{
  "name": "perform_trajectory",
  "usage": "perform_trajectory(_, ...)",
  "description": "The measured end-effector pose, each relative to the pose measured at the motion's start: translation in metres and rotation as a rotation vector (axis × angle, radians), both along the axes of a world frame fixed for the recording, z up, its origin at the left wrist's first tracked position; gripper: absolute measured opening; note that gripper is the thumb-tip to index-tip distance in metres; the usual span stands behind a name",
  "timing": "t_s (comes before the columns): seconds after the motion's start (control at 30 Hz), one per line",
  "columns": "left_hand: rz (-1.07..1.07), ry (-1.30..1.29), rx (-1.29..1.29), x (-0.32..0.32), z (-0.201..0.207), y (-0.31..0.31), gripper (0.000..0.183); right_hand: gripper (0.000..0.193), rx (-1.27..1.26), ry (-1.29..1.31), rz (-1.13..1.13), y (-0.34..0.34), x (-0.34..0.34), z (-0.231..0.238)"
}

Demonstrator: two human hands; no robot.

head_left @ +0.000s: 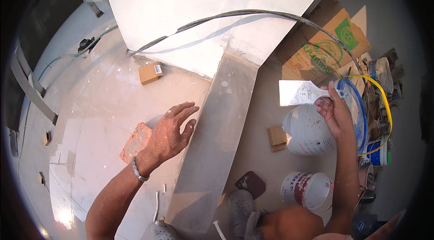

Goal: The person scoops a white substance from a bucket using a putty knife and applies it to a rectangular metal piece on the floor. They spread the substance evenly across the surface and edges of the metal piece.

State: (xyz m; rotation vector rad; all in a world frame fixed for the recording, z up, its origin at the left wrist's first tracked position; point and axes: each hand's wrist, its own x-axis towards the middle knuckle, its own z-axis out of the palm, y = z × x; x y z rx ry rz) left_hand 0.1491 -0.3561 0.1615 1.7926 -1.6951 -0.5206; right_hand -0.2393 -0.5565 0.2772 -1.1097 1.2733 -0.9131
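The grey ledge [212,145] leaves a hand free passage along its top. Left of it, the left hand [171,132] and a brick [135,142] block the way; right of it, a flat white tool [297,93], brown box [277,137] and white bucket [306,130]; past its far end, a black cable [253,12].

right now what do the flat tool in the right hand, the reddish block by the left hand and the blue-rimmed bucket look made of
Flat tool: perhaps metal or plastic, whitish; glare leaves it open.
Reddish block: probably fired clay, matte, rough with broken edges.
Blue-rimmed bucket: likely plastic, dull white, with a moulded-looking rim.
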Motion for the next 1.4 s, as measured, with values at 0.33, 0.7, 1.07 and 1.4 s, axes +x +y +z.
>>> perform_trajectory(0.33, -0.212, -0.185, 0.161, -0.080, -0.024, -0.005, 0.057, 0.036, 0.178, -0.325, -0.346, 0.026, -0.030, -0.104)
perform_trajectory(0.7, -0.257, -0.352, 0.266, -0.080, -0.023, -0.010, 0.059, 0.035, 0.269, -0.680, -0.304, 0.014, -0.044, -0.160)
perform_trajectory(1.07, -0.254, -0.212, 0.178, -0.081, -0.021, -0.009, 0.060, 0.029, -0.017, -0.336, -0.115, 0.028, -0.031, -0.141)
perform_trajectory(1.4, -0.498, -0.327, -0.089, -0.093, -0.043, -0.173, 0.059, 0.034, -0.141, -0.045, -0.015, 0.042, -0.060, -0.129)
